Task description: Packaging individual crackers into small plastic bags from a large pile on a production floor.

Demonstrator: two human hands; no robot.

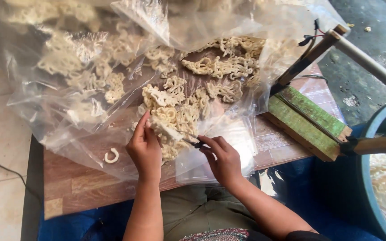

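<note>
On a brown wooden board (90, 187) over pale floor tiles (1, 129), the left hand (144, 149) pinches pale curly crackers (175, 111); the right hand (223, 160) grips a small plastic bag (228, 134).

Crackers (179, 107) lie on the board (81, 183), sealer (307, 122) to their right.

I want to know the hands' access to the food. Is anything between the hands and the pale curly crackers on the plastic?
Nothing visible. The left hand already touches the crackers; the right hand holds a small dark tool against them.
</note>
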